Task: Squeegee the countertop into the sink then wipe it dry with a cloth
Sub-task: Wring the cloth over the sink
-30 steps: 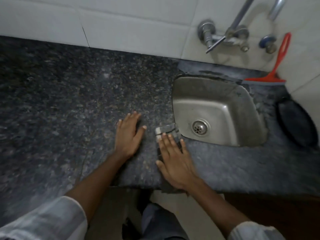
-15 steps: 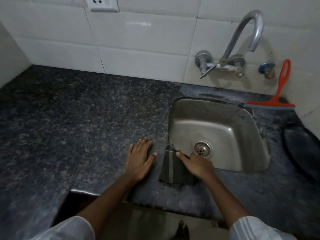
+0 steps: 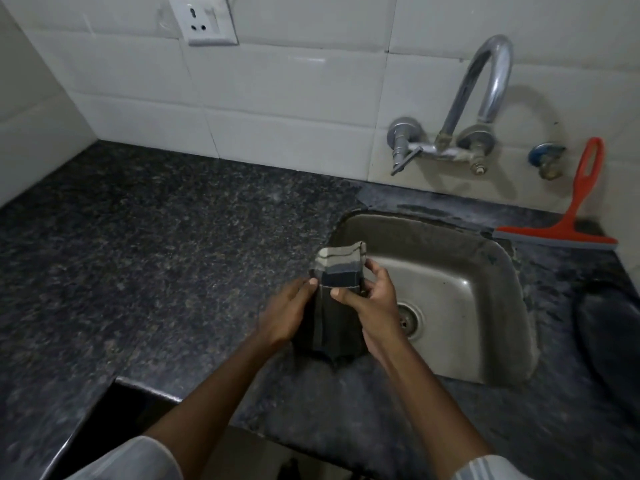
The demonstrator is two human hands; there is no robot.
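A dark striped cloth (image 3: 332,317) with a pale top edge hangs between both hands just left of the steel sink (image 3: 485,271), lifted off the dark granite countertop (image 3: 156,254). My left hand (image 3: 285,311) pinches its left edge. My right hand (image 3: 372,303) grips its right side, over the sink's left rim. A red squeegee (image 3: 568,216) leans against the tiled wall behind the sink's right corner, its blade resting on the counter.
A curved chrome tap (image 3: 485,98) with two valves juts from the wall above the sink. A dark round pan (image 3: 609,337) lies on the counter at the far right. A wall socket (image 3: 207,26) sits up left. The counter's front edge has a notch at lower left.
Both hands lay flat on the counter, the right one on the cloth; the right then gathered the cloth, the left joined it, and both now hold the cloth raised. The view tilted up.
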